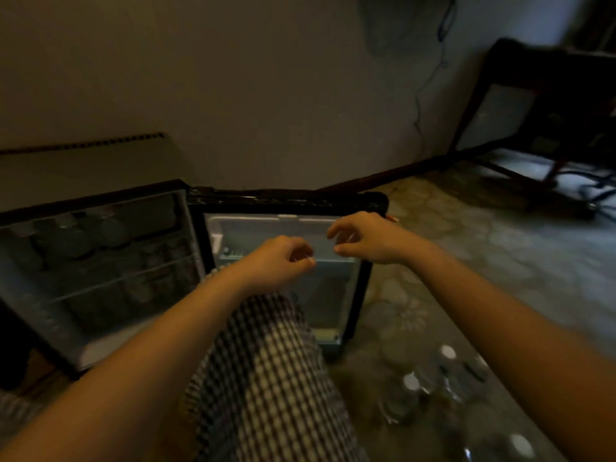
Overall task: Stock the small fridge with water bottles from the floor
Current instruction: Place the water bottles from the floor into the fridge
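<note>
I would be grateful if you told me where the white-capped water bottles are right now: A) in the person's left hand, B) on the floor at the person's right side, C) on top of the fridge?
B: the water bottles are on the patterned floor to the right of the checked knee, and neither the left hand nor the right hand holds a bottle.

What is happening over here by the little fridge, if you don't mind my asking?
A person is in front of a small fridge whose door stands wide open to the left. The left hand and the right hand hover before the inside, fingers loosely curled, seemingly holding nothing. Several water bottles with white caps stand on the floor at the right, not yet stocked.
</note>
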`<state>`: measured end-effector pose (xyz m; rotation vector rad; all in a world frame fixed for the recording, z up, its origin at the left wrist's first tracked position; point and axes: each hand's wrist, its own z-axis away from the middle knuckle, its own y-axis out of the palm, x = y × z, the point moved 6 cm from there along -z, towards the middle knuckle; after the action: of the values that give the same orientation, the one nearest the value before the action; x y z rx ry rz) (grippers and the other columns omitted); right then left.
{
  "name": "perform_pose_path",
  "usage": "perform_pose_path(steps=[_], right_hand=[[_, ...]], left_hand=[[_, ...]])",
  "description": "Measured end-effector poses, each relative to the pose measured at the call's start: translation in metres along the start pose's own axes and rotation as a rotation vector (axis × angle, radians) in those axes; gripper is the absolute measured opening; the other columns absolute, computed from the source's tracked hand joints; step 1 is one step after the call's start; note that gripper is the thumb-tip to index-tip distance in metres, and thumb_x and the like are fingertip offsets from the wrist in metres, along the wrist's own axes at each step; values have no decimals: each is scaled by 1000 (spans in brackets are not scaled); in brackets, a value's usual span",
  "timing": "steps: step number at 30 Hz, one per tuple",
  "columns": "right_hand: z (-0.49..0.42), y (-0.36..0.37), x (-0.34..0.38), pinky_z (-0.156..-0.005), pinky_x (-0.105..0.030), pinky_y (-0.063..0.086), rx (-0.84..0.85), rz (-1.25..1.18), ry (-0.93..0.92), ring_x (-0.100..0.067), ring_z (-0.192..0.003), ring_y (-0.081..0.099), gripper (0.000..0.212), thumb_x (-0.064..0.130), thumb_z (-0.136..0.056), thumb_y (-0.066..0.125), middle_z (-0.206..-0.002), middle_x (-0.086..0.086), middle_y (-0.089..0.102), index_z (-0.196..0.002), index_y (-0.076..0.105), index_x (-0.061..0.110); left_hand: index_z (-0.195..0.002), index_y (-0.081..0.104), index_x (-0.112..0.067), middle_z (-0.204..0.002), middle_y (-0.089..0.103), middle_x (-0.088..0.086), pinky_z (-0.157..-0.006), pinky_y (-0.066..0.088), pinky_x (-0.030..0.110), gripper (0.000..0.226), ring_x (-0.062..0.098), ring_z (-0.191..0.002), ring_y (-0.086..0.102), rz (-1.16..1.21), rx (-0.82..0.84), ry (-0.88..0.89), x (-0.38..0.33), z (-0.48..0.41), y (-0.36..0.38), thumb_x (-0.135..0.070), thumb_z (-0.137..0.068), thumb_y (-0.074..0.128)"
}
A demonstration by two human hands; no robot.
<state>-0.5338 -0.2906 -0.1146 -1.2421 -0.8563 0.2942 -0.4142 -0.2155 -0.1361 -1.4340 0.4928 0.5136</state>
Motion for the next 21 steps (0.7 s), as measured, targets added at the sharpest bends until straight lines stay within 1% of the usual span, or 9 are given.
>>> perform_pose_path(steps=[3, 6, 7, 9, 10, 12, 15, 17, 21], right_hand=[[29, 20, -52, -89, -35, 52, 22, -7, 73, -21, -97, 63, 31, 19, -87, 62, -108, -9, 67, -117, 61, 10], [57, 55, -107, -84, -28, 49, 99, -62, 200, -18, -94, 61, 30, 15, -88, 61, -110, -12, 65, -117, 61, 8], [65, 69, -125, -85, -29, 49, 126, -77, 240, -19, -94, 60, 30, 13, -88, 61, -110, -14, 65, -117, 60, 7], [83, 99, -160, -92, -36, 49, 169, -108, 330, -25, -99, 61, 29, 12, -88, 59, -110, -17, 64, -116, 59, 6], [91, 114, -173, -94, -36, 49, 188, -124, 375, -26, -102, 60, 29, 13, -89, 58, -112, -16, 62, -117, 58, 6], [107, 144, -196, -93, -31, 48, 211, -155, 489, -23, -107, 57, 32, 17, -90, 56, -120, -12, 58, -122, 54, 11], [122, 193, -220, -99, -34, 46, 246, -161, 627, -23, -117, 53, 40, 22, -92, 53, -131, -11, 51, -131, 45, 17], [124, 219, -227, -100, -36, 43, 232, -126, 678, -25, -121, 50, 45, 26, -90, 55, -134, -10, 49, -132, 43, 18], [125, 250, -236, -95, -37, 48, 166, -119, 727, -24, -115, 54, 41, 35, -89, 54, -127, -9, 54, -127, 46, 21]], left_hand=[[-123, 54, -11, -124, 60, 8, -98, 46, 35, 35, 20, -112, 57, -7, 91, 54, -23, -15, 50, -29, -93, 51], [-120, 55, -11, -122, 60, 8, -92, 46, 32, 33, 22, -109, 56, -7, 194, 65, -35, -24, 106, -30, -93, 50], [-119, 56, -11, -121, 60, 9, -91, 45, 33, 33, 23, -109, 56, -24, 230, 59, -36, -26, 123, -30, -93, 50], [-117, 57, -10, -119, 61, 10, -90, 45, 35, 33, 24, -108, 56, -71, 298, 36, -36, -30, 154, -30, -92, 50], [-117, 57, -10, -118, 61, 10, -90, 46, 36, 33, 25, -107, 57, -91, 317, 22, -34, -31, 165, -31, -92, 50], [-115, 57, -10, -116, 60, 11, -88, 47, 38, 32, 27, -106, 57, -129, 347, -15, -32, -33, 185, -31, -92, 50], [-113, 56, -10, -115, 60, 12, -86, 46, 36, 31, 28, -104, 57, -148, 406, -58, -28, -33, 213, -31, -92, 50], [-114, 56, -9, -115, 59, 12, -89, 48, 39, 32, 28, -104, 57, -144, 457, -89, -25, -30, 230, -32, -92, 49], [-114, 56, -9, -117, 60, 13, -91, 49, 39, 34, 27, -105, 57, -141, 504, -123, -21, -28, 247, -33, -91, 50]])
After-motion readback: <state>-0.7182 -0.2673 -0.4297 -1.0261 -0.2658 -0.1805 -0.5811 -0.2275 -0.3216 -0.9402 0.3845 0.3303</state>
